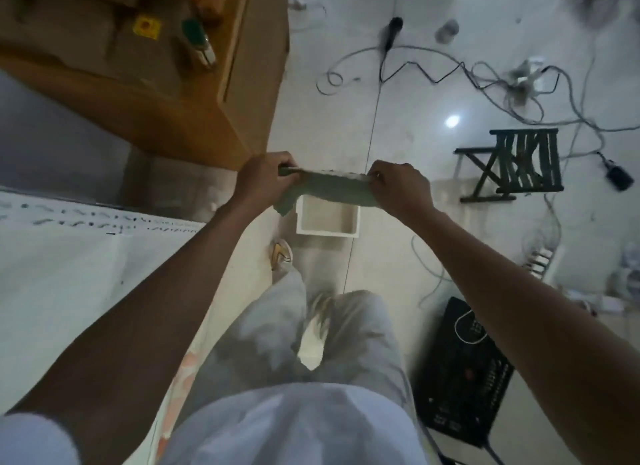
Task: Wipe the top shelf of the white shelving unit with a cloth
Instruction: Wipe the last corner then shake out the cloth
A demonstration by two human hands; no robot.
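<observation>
I look straight down while standing. A pale green cloth (pixel 330 187) is stretched flat between my two hands above the floor. My left hand (pixel 265 177) pinches its left end and my right hand (pixel 398 185) pinches its right end. Directly below the cloth a small white open box-shaped unit (pixel 327 230) stands on the floor; its far edge is hidden by the cloth. I cannot tell whether it is the shelving unit.
A brown cardboard box (pixel 156 83) with small items on top sits at upper left. A white-covered surface (pixel 86 274) fills the left. A dark folding stool (pixel 516 163), loose cables (pixel 502 83) and a black device (pixel 460 371) lie on the tiled floor at right.
</observation>
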